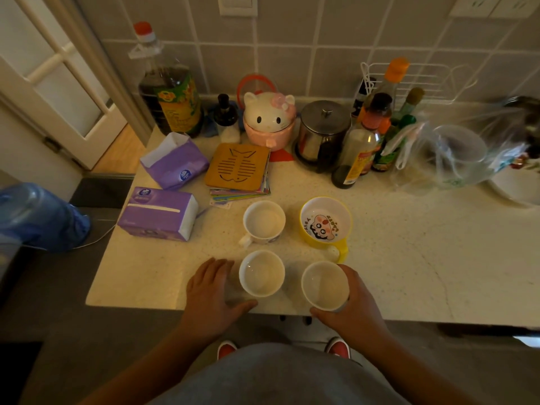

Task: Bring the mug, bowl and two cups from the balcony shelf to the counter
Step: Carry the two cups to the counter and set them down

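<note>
Four vessels stand near the front edge of the pale counter [409,258]. At the back left is a white mug [264,222] with its handle pointing toward me. To its right is a yellow bowl [325,222] with a cartoon picture inside. In front of them are two white cups. My left hand [209,290] lies flat beside the left cup [261,273], fingers spread, thumb reaching under its near side, with a small gap between them. My right hand [359,305] is wrapped around the right cup [324,285], which sits at the counter's front edge.
Two purple tissue packs [159,214] lie at the left end, with a wooden trivet [236,166] on booklets behind the mug. A big oil bottle [169,92], a cat-shaped jar [268,119], a steel pot [321,133], sauce bottles [365,141] and a plastic bag [447,153] line the tiled wall.
</note>
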{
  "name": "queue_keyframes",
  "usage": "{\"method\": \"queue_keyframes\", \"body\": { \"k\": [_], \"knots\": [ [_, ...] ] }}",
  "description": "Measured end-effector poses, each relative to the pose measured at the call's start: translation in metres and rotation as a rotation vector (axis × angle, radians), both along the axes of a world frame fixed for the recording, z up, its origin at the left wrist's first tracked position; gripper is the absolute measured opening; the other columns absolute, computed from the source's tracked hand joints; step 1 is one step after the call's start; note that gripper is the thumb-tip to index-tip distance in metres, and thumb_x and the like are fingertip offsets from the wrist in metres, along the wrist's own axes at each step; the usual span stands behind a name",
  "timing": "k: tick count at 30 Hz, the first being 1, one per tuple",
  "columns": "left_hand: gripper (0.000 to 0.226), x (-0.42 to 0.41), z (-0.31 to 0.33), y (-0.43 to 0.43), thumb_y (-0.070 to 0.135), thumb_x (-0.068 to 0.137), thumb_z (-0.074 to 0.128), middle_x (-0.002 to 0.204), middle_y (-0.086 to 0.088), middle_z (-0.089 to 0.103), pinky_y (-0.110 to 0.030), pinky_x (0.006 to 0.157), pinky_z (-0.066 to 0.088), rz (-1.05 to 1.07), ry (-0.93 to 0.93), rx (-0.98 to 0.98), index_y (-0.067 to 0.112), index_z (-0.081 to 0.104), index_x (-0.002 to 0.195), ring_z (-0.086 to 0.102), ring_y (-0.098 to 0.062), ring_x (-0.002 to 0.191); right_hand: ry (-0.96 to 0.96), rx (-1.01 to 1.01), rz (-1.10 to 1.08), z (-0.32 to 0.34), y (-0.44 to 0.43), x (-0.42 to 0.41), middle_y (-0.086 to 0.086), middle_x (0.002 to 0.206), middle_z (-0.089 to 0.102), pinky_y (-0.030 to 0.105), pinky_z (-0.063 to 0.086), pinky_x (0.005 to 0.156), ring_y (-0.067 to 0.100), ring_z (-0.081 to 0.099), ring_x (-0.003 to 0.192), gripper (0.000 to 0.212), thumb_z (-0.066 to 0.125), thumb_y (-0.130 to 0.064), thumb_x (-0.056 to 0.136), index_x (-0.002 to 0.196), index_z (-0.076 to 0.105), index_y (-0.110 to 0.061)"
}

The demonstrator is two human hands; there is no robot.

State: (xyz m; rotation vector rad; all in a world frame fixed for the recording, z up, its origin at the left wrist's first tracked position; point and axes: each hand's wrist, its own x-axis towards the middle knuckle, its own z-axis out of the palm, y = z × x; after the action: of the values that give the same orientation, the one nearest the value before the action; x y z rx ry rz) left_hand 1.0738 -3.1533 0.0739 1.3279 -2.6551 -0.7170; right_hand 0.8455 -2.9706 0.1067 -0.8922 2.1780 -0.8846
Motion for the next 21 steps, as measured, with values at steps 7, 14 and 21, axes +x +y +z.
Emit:
{"method": "queue_keyframes", "body": {
  "k": [7,14,21],
  "knots": [
    [0.104,0.019,-0.01,-0.004,0.092,0.066,0.031,0.162,-0.004,0.012,-0.053,0.118,0.013,0.0,-0.193,-0.019,0.031,0.017,0.15,0.005,-0.027,0.148,0.025,-0.062,-0.008,-0.009,-0.01,-0.001,-0.02,0.12,0.048,0.023,0.041,0.083,-0.001,0.05,0.104,0.09,0.08,-0.062,0.05,0.122,0.028,-0.054],
    [0.105,0.015,-0.003,-0.003,0.092,0.065,0.03,0.163,-0.004,0.011,-0.053,0.117,0.014,-0.008,-0.261,-0.026,0.03,0.017,0.15,0.006,-0.027,0.149,0.036,-0.072,-0.034,-0.016,-0.014,-0.005,-0.012,0.13,0.052,0.037,0.049,0.092,0.008,0.052,0.114,0.1,0.085,-0.056,0.049,0.133,0.034,-0.04],
    [0.103,0.015,0.002,-0.001,0.089,0.067,0.036,0.162,-0.005,0.013,-0.052,0.118,0.015,-0.008,-0.249,-0.02,0.029,0.019,0.15,0.007,-0.027,0.149,0.021,-0.059,-0.029,-0.019,-0.009,-0.005,-0.012,0.132,0.051,0.043,0.051,0.095,0.01,0.052,0.118,0.105,0.083,-0.061,0.05,0.138,0.03,-0.04]
  ]
}}
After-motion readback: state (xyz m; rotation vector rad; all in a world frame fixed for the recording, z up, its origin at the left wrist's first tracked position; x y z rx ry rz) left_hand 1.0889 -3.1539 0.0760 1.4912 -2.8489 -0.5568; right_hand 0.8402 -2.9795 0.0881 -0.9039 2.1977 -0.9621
